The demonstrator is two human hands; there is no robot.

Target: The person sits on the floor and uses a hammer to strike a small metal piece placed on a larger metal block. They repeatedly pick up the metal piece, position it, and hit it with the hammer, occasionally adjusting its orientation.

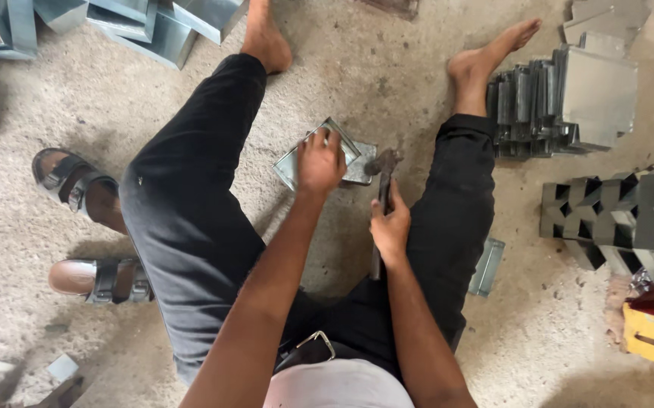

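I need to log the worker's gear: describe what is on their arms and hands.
Both forearms are bare to the frame's lower edge, with no sleeves showing. The left hand and right hand wear no gloves. No watch, bracelet or ring shows on either.

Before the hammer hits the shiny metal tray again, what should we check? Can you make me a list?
1. Left hand steadying the metal tray: ok, it presses on top.
2. Right hand gripping the hammer: ok, wrapped around the handle.
3. Hammer head over the tray's edge: ok, it sits at the right side.
4. Left fingers away from the hammer head: not ok, they are close beside it.
5. Bare feet out of the way: ok, both are beyond the tray.
6. Tray flat on the concrete floor: cannot tell, the hand hides it.
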